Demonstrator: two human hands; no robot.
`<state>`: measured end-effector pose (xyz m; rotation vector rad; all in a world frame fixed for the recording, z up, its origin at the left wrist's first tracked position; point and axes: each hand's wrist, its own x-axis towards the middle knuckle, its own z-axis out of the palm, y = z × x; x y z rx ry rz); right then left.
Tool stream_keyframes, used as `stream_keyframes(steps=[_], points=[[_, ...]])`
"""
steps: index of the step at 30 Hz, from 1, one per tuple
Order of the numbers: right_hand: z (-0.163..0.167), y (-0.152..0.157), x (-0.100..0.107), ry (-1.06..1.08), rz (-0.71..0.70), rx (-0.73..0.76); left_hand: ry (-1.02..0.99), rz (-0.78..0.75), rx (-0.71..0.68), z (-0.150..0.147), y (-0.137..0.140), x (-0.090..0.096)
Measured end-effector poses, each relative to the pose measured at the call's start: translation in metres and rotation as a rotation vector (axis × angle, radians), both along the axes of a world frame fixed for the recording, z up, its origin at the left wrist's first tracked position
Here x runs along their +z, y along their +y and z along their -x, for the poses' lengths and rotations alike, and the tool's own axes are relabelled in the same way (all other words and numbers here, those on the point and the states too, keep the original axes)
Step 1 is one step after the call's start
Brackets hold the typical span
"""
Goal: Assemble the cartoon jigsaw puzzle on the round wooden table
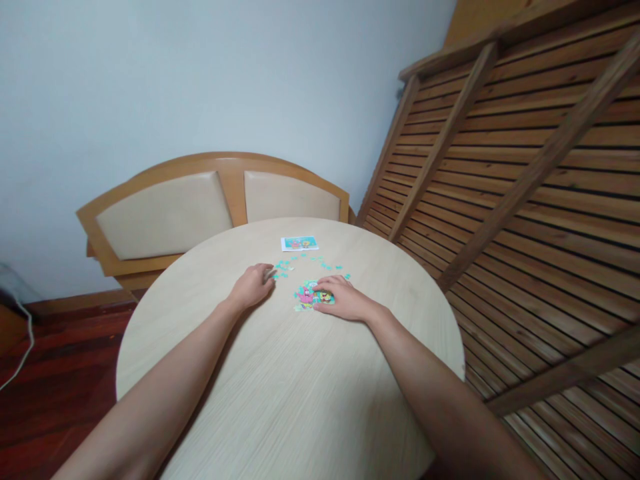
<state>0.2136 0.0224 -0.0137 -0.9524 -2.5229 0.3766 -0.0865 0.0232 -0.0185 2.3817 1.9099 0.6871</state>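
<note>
A partly joined jigsaw puzzle (306, 297), showing pink and yellow cartoon figures on turquoise, lies near the middle of the round table. My right hand (345, 298) rests over its right side, with thumb and fingers apart and touching it, covering part of the picture. To the left, my left hand (254, 283) has its fingers curled at the edge of a group of loose turquoise jigsaw pieces (284, 265). A small pale piece shows at its fingertips, partly hidden. More loose pieces (325, 265) form an arc beyond the joined part.
A picture card (300, 243) with similar figures lies beyond the pieces on the pale round table (270, 387). Behind the table stands a padded wooden headboard (220, 200) against the wall. Slatted wooden panelling (480, 153) leans on the right. A white cable (27, 333) hangs at far left.
</note>
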Motion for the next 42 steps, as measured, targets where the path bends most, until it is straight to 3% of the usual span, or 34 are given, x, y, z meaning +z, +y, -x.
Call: stream_keyframes(steps=[11, 20, 29, 38, 42], points=[[0.0, -0.002, 0.003, -0.01, 0.032, -0.009, 0.083, -0.05, -0.132, -0.017, 0.008, -0.011], [0.0, -0.003, 0.004, 0.0, 0.036, 0.001, 0.19, 0.033, -0.242, -0.02, 0.007, -0.012], [-0.001, -0.002, 0.003, -0.009, 0.039, -0.006, 0.23, -0.004, -0.263, -0.026, 0.0, -0.002], [0.0, -0.004, 0.005, -0.017, 0.044, -0.012, 0.233, 0.03, -0.188, -0.027, 0.01, -0.005], [-0.001, -0.004, 0.005, -0.013, 0.04, -0.005, 0.254, 0.04, -0.254, -0.027, 0.016, -0.003]])
